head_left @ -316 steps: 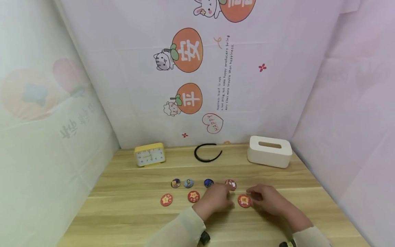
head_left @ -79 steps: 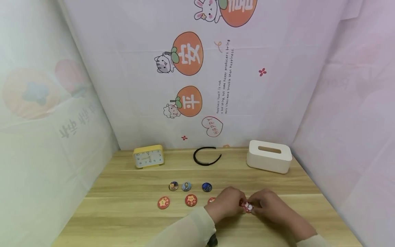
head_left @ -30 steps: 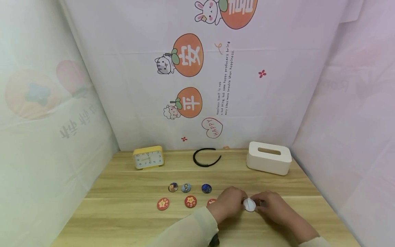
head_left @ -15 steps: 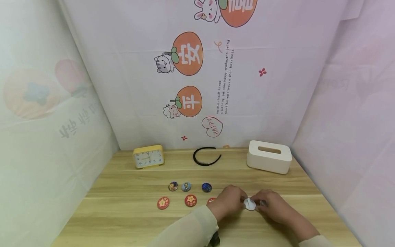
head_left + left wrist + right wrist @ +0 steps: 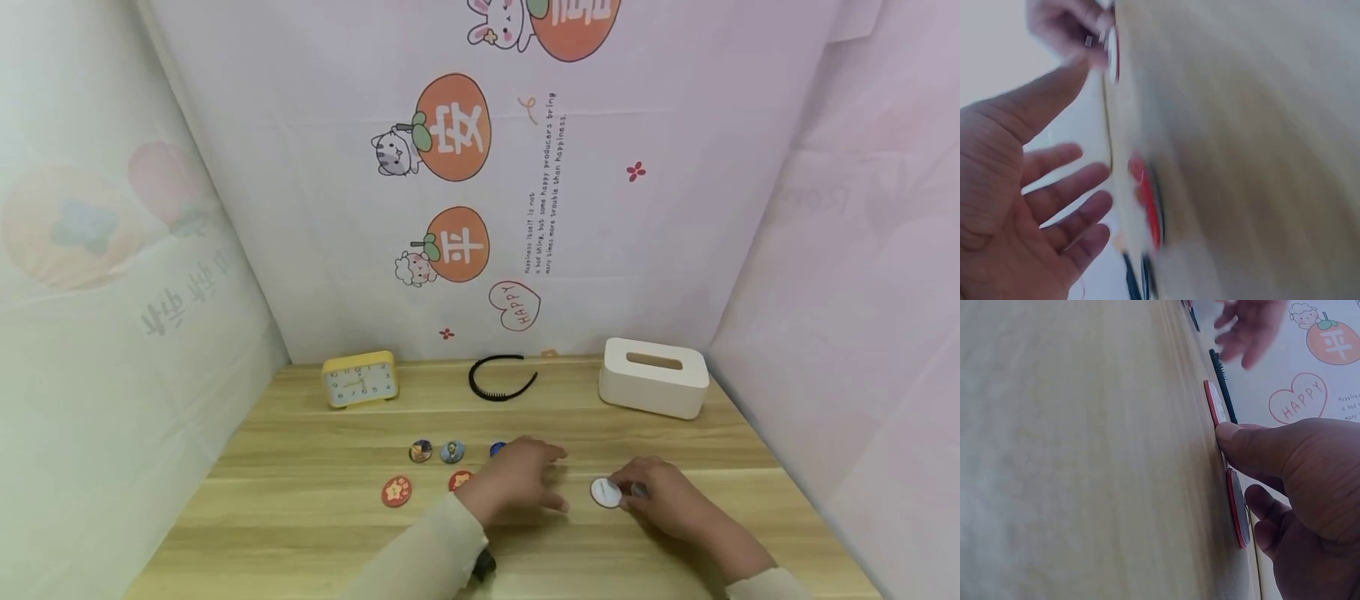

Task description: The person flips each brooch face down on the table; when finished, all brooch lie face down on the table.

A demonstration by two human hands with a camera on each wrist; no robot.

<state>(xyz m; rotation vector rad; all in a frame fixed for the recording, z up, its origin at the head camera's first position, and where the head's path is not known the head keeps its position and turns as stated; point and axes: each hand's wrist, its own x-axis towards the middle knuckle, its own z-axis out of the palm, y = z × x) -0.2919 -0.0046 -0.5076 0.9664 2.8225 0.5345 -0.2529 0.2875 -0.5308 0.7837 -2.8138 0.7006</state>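
Between thumb and finger, my right hand (image 5: 663,498) pinches a round button badge (image 5: 604,492), its white back with a thin line facing up. In the right wrist view, this badge's red edge shows, and a second, grey-backed badge (image 5: 1240,512) stands by the other fingers. My left hand (image 5: 517,477) is held over the table with its fingers spread and nothing in it. A red badge (image 5: 1150,206) appears blurred beyond those fingers in the left wrist view. The left hand partly covers a blue badge (image 5: 497,449) and a red star badge (image 5: 459,480).
To the left lie a dark picture badge (image 5: 421,451), a light blue badge (image 5: 452,452) and another red star badge (image 5: 396,491). Along the back stand a yellow clock (image 5: 362,380), a black headband (image 5: 491,395) and a white tissue box (image 5: 652,387). Cloth walls enclose the table (image 5: 315,533).
Over the longer span, a red-and-white badge was brought from the back row between both hands and turned white side up. Just now my left hand released it and moved left, fingers spreading.
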